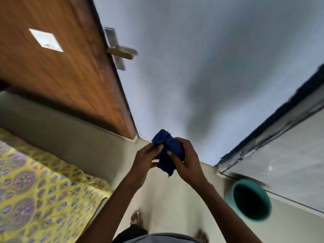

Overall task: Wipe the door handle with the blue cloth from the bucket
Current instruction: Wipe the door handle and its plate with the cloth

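Observation:
A dark blue cloth point(168, 151) is bunched up in front of me, held in both hands. My left hand point(147, 159) pinches its left side and my right hand point(185, 160) wraps its right side. The metal door handle point(121, 52) sticks out from a silver plate on the edge of the wooden door point(57, 71), up and to the left of my hands, well apart from them. The teal bucket point(250, 200) stands on the floor at the lower right, its inside dark.
A pale wall point(201, 58) lies straight ahead. A bed with a yellow patterned cover point(35, 195) fills the lower left. A glass panel with a dark frame point(273, 146) runs along the right. My bare feet show at the bottom on the light floor.

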